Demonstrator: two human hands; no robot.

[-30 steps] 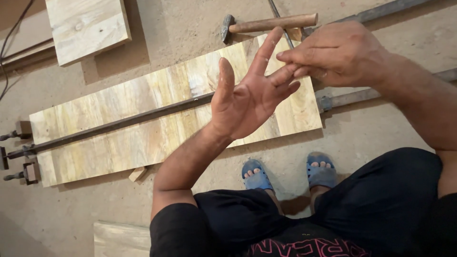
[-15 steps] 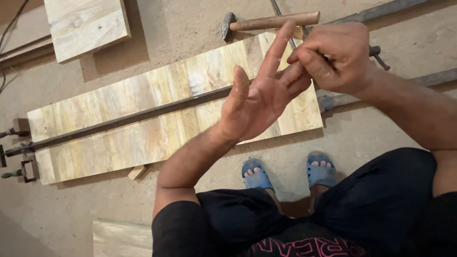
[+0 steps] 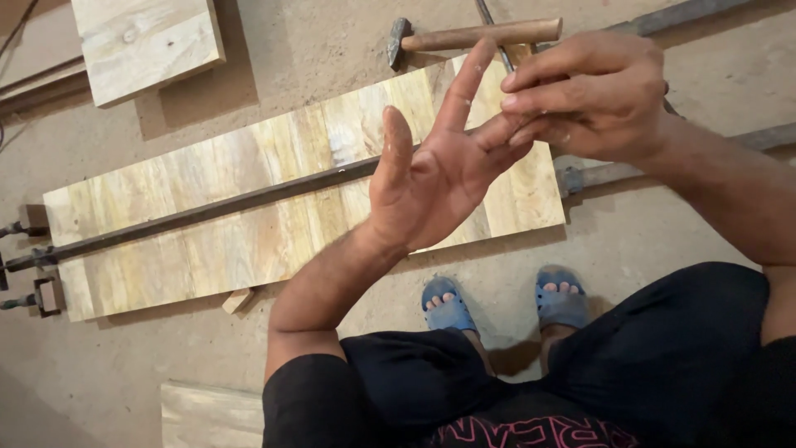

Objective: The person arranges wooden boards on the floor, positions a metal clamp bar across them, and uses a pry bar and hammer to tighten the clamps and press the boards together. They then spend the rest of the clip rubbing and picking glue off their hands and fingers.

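Pale yellow board (image 3: 249,216) streaked with brown grain; dark grey bar (image 3: 207,211) across it. Brown-handled hammer (image 3: 473,37), grey head. Blue sandals (image 3: 452,303). Black clothes (image 3: 663,357), red lettering. Dusty tan floor (image 3: 332,50).

Your left hand (image 3: 431,178) is raised palm up, fingers spread, above the long pale glued wooden panel (image 3: 249,224) lying on the dusty floor. Your right hand (image 3: 589,95) pinches a finger of the left one. A dark metal bar clamp (image 3: 207,211) runs lengthwise over that panel. Beyond the panel's far end lies a wooden-handled hammer (image 3: 473,37). Your blue sandals (image 3: 497,303) stand just beside the panel's near edge.
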